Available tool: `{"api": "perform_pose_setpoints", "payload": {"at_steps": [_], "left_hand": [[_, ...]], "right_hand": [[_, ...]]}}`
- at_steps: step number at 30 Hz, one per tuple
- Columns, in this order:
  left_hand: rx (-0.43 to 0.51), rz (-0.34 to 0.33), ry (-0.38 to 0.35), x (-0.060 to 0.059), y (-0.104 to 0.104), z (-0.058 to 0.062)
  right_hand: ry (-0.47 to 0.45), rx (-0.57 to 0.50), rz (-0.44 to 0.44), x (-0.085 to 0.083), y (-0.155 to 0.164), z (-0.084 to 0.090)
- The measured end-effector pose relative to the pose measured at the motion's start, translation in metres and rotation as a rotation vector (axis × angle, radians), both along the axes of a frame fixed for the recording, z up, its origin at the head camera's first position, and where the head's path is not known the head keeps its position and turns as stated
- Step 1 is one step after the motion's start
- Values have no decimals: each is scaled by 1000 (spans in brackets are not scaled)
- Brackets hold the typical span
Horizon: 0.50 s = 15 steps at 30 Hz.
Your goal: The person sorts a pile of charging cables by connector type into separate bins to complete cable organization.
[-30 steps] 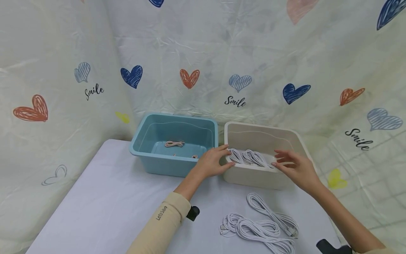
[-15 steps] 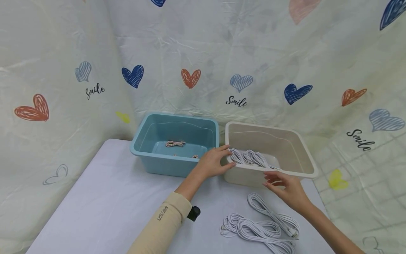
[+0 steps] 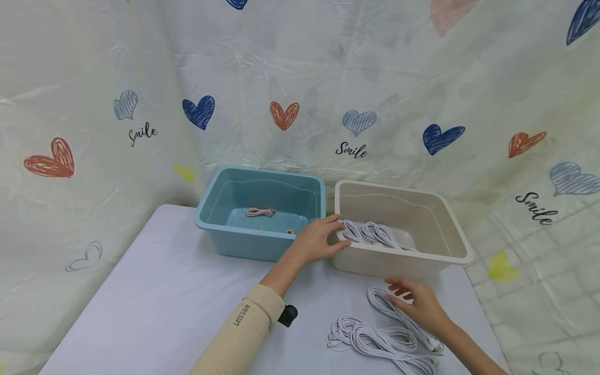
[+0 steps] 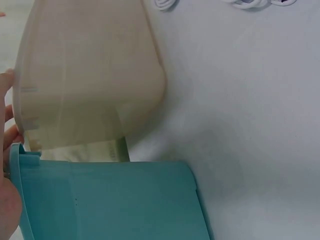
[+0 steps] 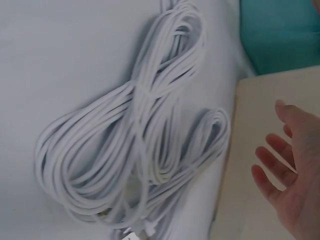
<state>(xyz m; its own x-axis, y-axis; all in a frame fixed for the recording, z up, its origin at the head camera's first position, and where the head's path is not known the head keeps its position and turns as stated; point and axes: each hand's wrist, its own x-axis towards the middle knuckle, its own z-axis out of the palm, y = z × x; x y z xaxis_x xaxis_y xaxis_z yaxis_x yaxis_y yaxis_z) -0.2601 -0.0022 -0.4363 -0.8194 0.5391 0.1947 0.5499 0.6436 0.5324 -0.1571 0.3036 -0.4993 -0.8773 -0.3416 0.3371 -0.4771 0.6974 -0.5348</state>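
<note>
My left hand (image 3: 319, 239) rests at the left end of the beige bin (image 3: 389, 259), thumb and fingers spread across its corner and fingertips at the rim. In the left wrist view, its fingers (image 4: 11, 134) show beside the beige wall. My right hand (image 3: 419, 303) hovers over a folded white cable (image 3: 382, 301) on the table, its fingers apart and holding nothing. Beside that cable lies a larger white cable bundle (image 3: 370, 336). Light connector ends (image 5: 145, 227) show at the bundles' ends in the right wrist view. More white cables (image 3: 375, 233) lie inside the beige bin.
A blue bin (image 3: 253, 242) stands left of the beige one, with a thin pinkish cable (image 3: 260, 212) and a few small pieces inside. A white cloth covers the table (image 3: 154, 291). Behind hangs a curtain (image 3: 309, 67) printed with hearts.
My right hand has moved down from inside the beige bin, over its front rim, to the cables on the table. The left hand stays at the bin's corner.
</note>
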Motion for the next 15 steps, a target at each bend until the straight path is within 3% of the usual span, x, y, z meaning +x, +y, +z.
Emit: {"api": "perform_pose_setpoints", "payload": {"at_steps": [15], "left_hand": [[-2, -6, -15, -1, 1, 0]], "right_hand": [[-272, 165, -76, 5, 17, -32]]}}
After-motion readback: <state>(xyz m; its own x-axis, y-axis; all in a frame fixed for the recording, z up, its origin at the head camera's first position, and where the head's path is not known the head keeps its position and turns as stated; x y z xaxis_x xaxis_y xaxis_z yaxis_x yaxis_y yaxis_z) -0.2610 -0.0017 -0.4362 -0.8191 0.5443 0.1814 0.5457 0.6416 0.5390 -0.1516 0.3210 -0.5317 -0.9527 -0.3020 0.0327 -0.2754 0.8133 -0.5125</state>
